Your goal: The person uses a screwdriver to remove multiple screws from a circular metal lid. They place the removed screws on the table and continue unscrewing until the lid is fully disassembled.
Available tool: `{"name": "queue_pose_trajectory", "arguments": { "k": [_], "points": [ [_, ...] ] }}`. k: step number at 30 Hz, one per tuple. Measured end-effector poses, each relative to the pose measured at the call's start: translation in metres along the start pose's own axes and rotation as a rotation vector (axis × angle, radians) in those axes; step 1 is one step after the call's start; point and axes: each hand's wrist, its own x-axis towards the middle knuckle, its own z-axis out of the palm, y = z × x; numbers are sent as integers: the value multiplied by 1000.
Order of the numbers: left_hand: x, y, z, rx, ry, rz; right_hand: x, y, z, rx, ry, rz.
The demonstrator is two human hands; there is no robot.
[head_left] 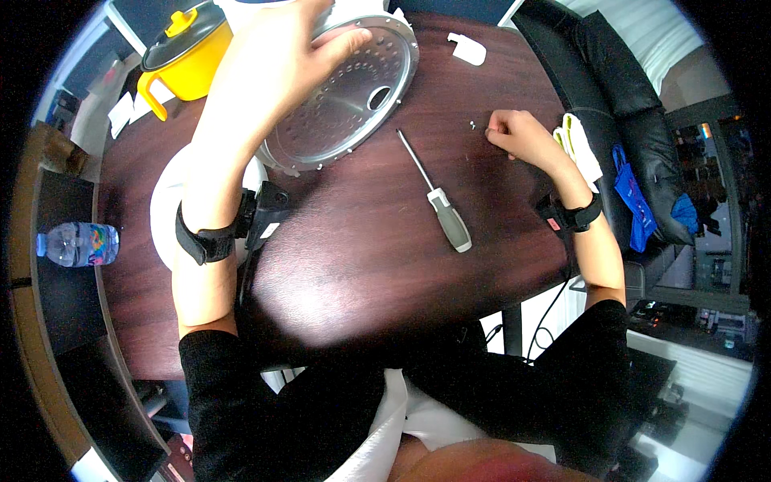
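My left hand [313, 44] reaches far across the table and is closed on a round metal plate [325, 124], its thumb lying over the upper face. The plate is tilted, dimpled, with an oval hole near its rim; the other fingers are mostly hidden. My right hand [524, 140] rests at the table's right side with its fingers curled together; whatever is inside them is hidden. Just left of its fingertips lie tiny screw-like bits [472, 124]. Between both hands is a screwdriver [450, 222] with a grey and white handle, its tip pointing toward the plate.
A small white plastic piece [468, 50] lies at the far right. At far left stands a yellow pot [191, 68] with a dark lid. A round white object [165, 205] sits beneath my left forearm. A bottle [80, 244] lies left; a white cloth [580, 153] lies right, near a black sofa [614, 68].
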Motion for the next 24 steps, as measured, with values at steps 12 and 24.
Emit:
{"name": "queue_pose_trajectory", "arguments": {
  "k": [12,24],
  "points": [
    [4,-26,15,76,56,151,13,5,5,157,-89,126],
    [5,-25,13,29,100,204,-12,-83,-27,354,140,-250]
  ]
}}
